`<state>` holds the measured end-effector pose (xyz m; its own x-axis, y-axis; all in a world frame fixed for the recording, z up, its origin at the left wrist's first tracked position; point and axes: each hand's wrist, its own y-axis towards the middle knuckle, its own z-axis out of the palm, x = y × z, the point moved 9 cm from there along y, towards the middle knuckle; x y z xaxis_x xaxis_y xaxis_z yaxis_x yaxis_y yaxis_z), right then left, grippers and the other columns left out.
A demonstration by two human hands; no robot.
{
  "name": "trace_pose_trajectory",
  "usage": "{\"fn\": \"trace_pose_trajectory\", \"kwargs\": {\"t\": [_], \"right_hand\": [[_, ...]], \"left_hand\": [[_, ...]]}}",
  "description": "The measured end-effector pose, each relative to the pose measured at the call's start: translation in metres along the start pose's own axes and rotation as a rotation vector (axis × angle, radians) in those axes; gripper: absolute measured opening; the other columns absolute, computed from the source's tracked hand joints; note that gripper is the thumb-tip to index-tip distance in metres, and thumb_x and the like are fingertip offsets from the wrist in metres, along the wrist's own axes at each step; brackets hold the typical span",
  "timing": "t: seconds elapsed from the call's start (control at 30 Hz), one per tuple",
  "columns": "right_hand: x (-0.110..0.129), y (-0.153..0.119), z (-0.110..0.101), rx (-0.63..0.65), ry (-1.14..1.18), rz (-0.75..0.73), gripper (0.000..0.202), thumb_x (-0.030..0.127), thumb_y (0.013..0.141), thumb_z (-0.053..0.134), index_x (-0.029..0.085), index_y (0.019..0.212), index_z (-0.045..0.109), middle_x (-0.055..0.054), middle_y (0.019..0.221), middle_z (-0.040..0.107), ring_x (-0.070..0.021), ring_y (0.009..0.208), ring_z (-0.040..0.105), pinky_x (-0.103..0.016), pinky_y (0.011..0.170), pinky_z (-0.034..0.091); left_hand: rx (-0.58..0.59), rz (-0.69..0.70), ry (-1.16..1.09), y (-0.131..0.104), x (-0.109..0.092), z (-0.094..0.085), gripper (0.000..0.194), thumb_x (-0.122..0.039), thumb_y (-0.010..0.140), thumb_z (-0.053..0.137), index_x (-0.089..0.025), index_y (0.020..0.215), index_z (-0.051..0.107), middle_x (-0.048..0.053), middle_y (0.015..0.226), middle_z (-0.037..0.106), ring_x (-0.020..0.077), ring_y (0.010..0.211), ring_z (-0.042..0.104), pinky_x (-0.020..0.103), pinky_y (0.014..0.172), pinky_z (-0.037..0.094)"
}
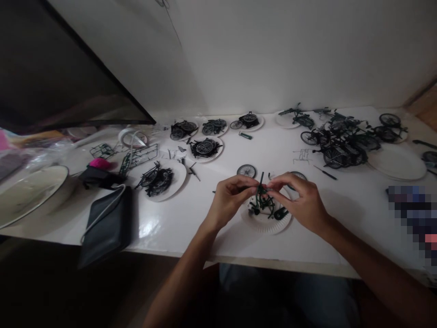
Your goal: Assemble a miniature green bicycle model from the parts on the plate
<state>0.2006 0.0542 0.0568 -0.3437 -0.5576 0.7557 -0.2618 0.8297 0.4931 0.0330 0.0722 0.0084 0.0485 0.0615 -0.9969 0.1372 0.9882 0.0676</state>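
Over a white paper plate (266, 226), my left hand (232, 198) and my right hand (300, 196) meet fingertip to fingertip. Between them is a small dark green model bicycle frame (262, 197). The left thumb and forefinger pinch its upper part, near a thin upright piece. My right fingers are closed at the same spot from the other side; whether they grip the frame itself or a tiny part on it is hard to make out. Dark small parts (282, 213) lie on the plate below. One spoked wheel (246, 171) rests behind my left hand, another (297, 178) behind my right.
Plates with model bicycle parts (205, 148) stand along the back and left. At the right are piled model bicycles (344, 146), a screwdriver (326, 173) and white plates (398, 164). An enamel basin (34, 196) and a black pouch (108, 223) sit at the left front edge.
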Motion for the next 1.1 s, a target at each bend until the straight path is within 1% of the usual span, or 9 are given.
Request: {"fn": "trace_pose_trajectory", "kwargs": {"t": [0.1, 0.27, 0.37, 0.5, 0.57, 0.63, 0.73, 0.87, 1.1], "right_hand": [[-0.007, 0.000, 0.001, -0.021, 0.056, 0.056, 0.014, 0.020, 0.084, 0.075, 0.022, 0.095, 0.068, -0.002, 0.089, 0.073, -0.0158, 0.081, 0.069, -0.030, 0.074, 0.056], [-0.040, -0.005, 0.008, -0.071, 0.412, 0.382, 0.018, 0.027, 0.077, 0.080, 0.021, 0.087, 0.066, -0.002, 0.086, 0.072, -0.0164, 0.082, 0.070, -0.029, 0.075, 0.058], [-0.052, -0.010, 0.016, -0.039, 0.530, 0.528, 0.021, 0.035, 0.079, 0.079, 0.019, 0.088, 0.069, -0.003, 0.082, 0.072, -0.0149, 0.077, 0.070, -0.028, 0.072, 0.056], [-0.055, -0.014, 0.024, 0.031, 0.582, 0.575, 0.023, 0.037, 0.078, 0.080, 0.020, 0.092, 0.074, -0.003, 0.087, 0.073, -0.0138, 0.080, 0.069, -0.026, 0.073, 0.055], [-0.056, -0.016, 0.025, 0.027, 0.606, 0.595, 0.023, 0.036, 0.075, 0.083, 0.021, 0.090, 0.075, -0.003, 0.087, 0.074, -0.0137, 0.081, 0.069, -0.026, 0.073, 0.055], [-0.058, -0.018, 0.027, 0.020, 0.642, 0.625, 0.023, 0.035, 0.073, 0.085, 0.021, 0.089, 0.076, -0.002, 0.084, 0.074, -0.0132, 0.078, 0.069, -0.025, 0.071, 0.055], [-0.061, -0.018, 0.028, 0.018, 0.671, 0.657, 0.022, 0.034, 0.071, 0.086, 0.020, 0.085, 0.076, -0.001, 0.077, 0.072, -0.0118, 0.071, 0.067, -0.024, 0.068, 0.054], [-0.061, -0.016, 0.024, 0.010, 0.628, 0.631, 0.019, 0.033, 0.072, 0.085, 0.020, 0.082, 0.076, -0.002, 0.077, 0.073, -0.0120, 0.070, 0.066, -0.025, 0.068, 0.054], [-0.054, -0.011, 0.015, -0.001, 0.467, 0.520, 0.015, 0.031, 0.073, 0.082, 0.021, 0.083, 0.077, -0.003, 0.080, 0.075, -0.0158, 0.075, 0.070, -0.028, 0.070, 0.057]], "left_hand": [[-0.017, 0.042, 0.035, -0.001, -0.004, 0.001, 0.010, -0.019, 0.078, 0.079, -0.018, 0.087, 0.075, 0.004, 0.089, 0.078, 0.0165, 0.082, 0.075, 0.024, 0.073, 0.063], [-0.047, 0.122, 0.055, -0.004, -0.013, 0.003, 0.009, -0.019, 0.077, 0.080, -0.017, 0.085, 0.075, 0.006, 0.087, 0.079, 0.0194, 0.081, 0.076, 0.028, 0.074, 0.065], [-0.106, 0.211, 0.115, -0.007, -0.021, 0.000, 0.008, -0.019, 0.081, 0.078, -0.016, 0.088, 0.076, 0.006, 0.090, 0.079, 0.0192, 0.082, 0.076, 0.029, 0.076, 0.065], [-0.184, 0.424, 0.290, -0.015, -0.036, 0.001, 0.008, -0.016, 0.085, 0.074, -0.018, 0.093, 0.076, 0.004, 0.096, 0.079, 0.0184, 0.089, 0.076, 0.029, 0.083, 0.064], [-0.173, 0.507, 0.380, -0.019, -0.040, 0.006, 0.009, -0.015, 0.087, 0.072, -0.019, 0.094, 0.076, 0.004, 0.098, 0.079, 0.0181, 0.092, 0.076, 0.030, 0.086, 0.063], [-0.150, 0.548, 0.425, -0.021, -0.041, 0.010, 0.009, -0.015, 0.089, 0.070, -0.020, 0.095, 0.075, 0.003, 0.100, 0.079, 0.0177, 0.094, 0.075, 0.029, 0.087, 0.063], [-0.117, 0.519, 0.412, -0.020, -0.039, 0.011, 0.011, -0.016, 0.089, 0.070, -0.020, 0.097, 0.076, 0.003, 0.101, 0.079, 0.0176, 0.095, 0.075, 0.030, 0.089, 0.063], [-0.074, 0.358, 0.306, -0.013, -0.030, 0.010, 0.013, -0.020, 0.086, 0.074, -0.019, 0.098, 0.077, 0.005, 0.099, 0.079, 0.0183, 0.092, 0.075, 0.029, 0.084, 0.065], [-0.109, 0.134, 0.107, -0.007, -0.014, 0.005, 0.013, -0.020, 0.075, 0.081, -0.018, 0.087, 0.077, 0.005, 0.094, 0.079, 0.0202, 0.089, 0.076, 0.032, 0.087, 0.065]]}}
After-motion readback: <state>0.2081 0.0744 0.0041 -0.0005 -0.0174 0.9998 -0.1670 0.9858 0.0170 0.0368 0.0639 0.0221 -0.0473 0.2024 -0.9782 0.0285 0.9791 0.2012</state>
